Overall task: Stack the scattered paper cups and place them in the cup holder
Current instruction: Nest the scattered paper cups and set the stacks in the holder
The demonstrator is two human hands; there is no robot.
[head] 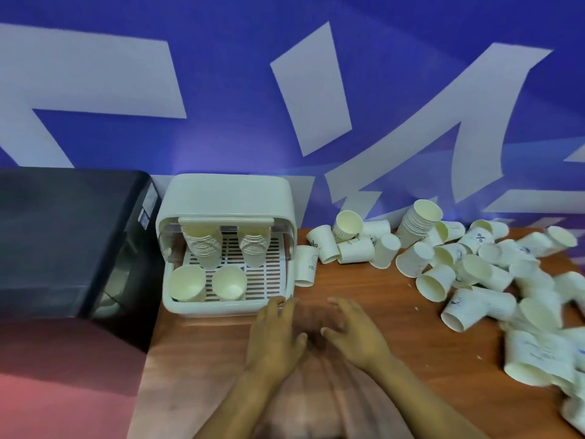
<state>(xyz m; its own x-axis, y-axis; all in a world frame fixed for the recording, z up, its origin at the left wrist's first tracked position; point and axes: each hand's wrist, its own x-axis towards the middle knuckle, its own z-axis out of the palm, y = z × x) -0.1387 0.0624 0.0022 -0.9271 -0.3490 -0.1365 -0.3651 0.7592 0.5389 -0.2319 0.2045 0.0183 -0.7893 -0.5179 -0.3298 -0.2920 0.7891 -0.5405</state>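
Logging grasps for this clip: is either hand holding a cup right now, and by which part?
Nothing is held. The left hand and right hand hover open over the table, clear of the cups.
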